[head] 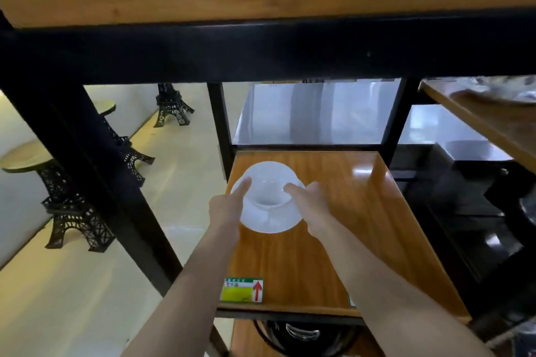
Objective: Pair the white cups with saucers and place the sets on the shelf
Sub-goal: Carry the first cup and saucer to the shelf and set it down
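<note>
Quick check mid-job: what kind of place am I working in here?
Probably a café or dining room storage corner. A wood and black metal shelf holds the white cup and saucer, round café tables on Eiffel Tower bases stand left, and a dark pot sits below.

Two hands at a white cup and saucer on a wooden shelf

The white cup (268,187) sits on its saucer (268,219) between the left hand (227,207) and the right hand (311,201), each touching the set's side with fingers stretched forward. The set rests on the shelf (362,211). Near the left forearm, a green-and-yellow label (242,290) with a red arrow lies at the shelf's front edge. Well left of the left hand stand black tower-shaped table bases (77,220).
</note>
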`<state>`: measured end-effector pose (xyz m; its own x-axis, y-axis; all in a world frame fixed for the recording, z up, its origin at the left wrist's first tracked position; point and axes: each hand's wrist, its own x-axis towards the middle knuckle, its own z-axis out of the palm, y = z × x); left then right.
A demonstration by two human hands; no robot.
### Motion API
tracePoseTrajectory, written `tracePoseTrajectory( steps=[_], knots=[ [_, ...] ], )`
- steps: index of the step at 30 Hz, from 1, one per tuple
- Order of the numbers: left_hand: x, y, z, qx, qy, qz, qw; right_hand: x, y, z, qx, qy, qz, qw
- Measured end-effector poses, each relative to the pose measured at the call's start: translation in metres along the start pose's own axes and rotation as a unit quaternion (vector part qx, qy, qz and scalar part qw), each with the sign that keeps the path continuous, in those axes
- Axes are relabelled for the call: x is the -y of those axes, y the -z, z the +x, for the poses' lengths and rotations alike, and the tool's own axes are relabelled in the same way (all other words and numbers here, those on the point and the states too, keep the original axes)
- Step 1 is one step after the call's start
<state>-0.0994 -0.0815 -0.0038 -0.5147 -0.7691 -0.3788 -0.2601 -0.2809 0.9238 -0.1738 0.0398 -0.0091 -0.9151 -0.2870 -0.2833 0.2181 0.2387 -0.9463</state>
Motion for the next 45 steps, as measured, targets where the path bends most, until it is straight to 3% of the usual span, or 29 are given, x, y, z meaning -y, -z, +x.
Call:
tracePoseTrajectory(
  steps=[14, 26, 32, 37, 45],
  knots=[
    [0.017, -0.004, 0.034, -0.002, -0.017, 0.064, 0.998, -0.009, -0.018, 0.035, -0.018, -0.021, -0.121, 0.992],
    [0.009, -0.001, 0.035, -0.013, -0.004, 0.106, 0.994, -0.005, -0.021, 0.039, -0.034, -0.033, -0.262, 0.964],
    [0.005, 0.005, 0.031, 0.015, -0.004, 0.107, 0.994, -0.001, -0.014, 0.034, -0.013, -0.033, -0.238, 0.971],
    [0.006, 0.015, 0.016, -0.001, -0.066, 0.146, 0.987, -0.007, 0.002, 0.019, -0.004, 0.011, -0.159, 0.987],
    [0.019, 0.014, -0.050, -0.033, -0.239, 0.235, 0.941, -0.023, 0.040, -0.027, -0.008, 0.122, -0.125, 0.985]
  ],
)
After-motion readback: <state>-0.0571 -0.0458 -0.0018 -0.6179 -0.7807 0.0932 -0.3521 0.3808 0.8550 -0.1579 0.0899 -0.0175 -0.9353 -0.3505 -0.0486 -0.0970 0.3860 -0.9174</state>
